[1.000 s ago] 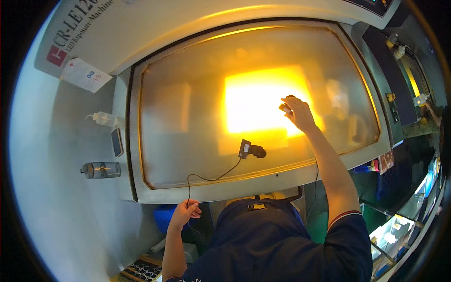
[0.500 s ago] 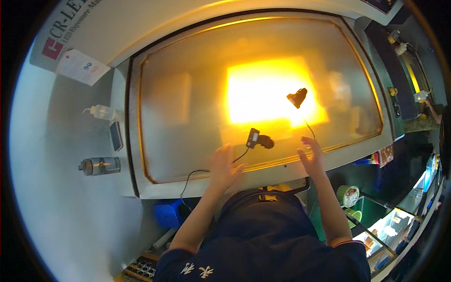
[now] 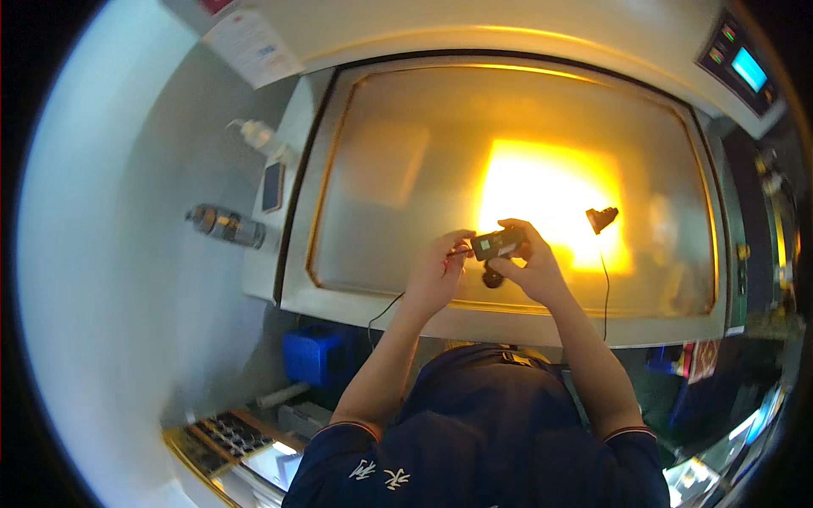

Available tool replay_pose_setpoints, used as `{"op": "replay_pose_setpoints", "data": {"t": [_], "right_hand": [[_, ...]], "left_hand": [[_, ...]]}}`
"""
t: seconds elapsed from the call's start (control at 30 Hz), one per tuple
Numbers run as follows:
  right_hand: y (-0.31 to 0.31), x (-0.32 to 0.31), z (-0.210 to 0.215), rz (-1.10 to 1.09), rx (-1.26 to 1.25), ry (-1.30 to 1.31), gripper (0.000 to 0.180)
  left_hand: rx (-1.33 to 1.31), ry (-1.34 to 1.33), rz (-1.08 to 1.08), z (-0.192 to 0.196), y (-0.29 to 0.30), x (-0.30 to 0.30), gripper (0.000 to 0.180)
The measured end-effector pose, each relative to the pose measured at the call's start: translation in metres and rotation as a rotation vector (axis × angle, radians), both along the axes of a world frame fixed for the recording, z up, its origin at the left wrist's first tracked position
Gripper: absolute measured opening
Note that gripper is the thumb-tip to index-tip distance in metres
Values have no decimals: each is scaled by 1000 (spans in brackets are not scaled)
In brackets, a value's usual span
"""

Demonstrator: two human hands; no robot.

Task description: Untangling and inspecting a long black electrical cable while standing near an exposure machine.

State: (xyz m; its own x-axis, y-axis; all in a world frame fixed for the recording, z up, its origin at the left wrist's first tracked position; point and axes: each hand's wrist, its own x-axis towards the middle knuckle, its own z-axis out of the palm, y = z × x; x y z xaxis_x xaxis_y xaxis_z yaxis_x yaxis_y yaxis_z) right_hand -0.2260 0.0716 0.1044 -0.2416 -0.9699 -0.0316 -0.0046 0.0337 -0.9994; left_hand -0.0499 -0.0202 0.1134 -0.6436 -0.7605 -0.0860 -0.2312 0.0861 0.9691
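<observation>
Above the near part of a large framed glass-like surface [image 3: 381,110], my right hand [image 3: 535,273] grips a small black box-shaped device [image 3: 500,244] with a rounded dark part below it. Thumb and fingers lie on its right side and edges. My left hand [image 3: 434,275] is at the device's left end, its fingers pinched on the thin black cord [image 3: 383,311], which runs down toward the front edge. A second dark device [image 3: 602,220] with its own cord rests on the surface to the right, by a bright yellow-white glow [image 3: 542,182].
On the left ledge are a squeeze bottle [image 3: 257,135], a phone [image 3: 272,187] and a clear drinking bottle [image 3: 227,226]. A blue bin [image 3: 313,354] stands below the front edge. A control panel with a lit screen [image 3: 749,69] is at the upper right.
My hands came together from apart and took hold of the black device, which lay on the surface. The head view has shifted, so the surroundings appear farther right.
</observation>
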Motion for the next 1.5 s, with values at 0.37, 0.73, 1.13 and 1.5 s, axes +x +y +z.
{"op": "replay_pose_setpoints", "data": {"t": [0.37,0.73,1.13,1.5], "right_hand": [[-29,57,133,343,-79,-45,55],[-21,67,147,485,-91,-32,46],[-33,73,147,495,-151,65,39],[-24,82,106,396,-145,348,57]], "left_hand": [[-563,-5,321,102,37,91,30],[-495,119,369,109,61,109,21],[29,517,335,40,105,60,36],[603,1020,362,23,77,54,39]]}}
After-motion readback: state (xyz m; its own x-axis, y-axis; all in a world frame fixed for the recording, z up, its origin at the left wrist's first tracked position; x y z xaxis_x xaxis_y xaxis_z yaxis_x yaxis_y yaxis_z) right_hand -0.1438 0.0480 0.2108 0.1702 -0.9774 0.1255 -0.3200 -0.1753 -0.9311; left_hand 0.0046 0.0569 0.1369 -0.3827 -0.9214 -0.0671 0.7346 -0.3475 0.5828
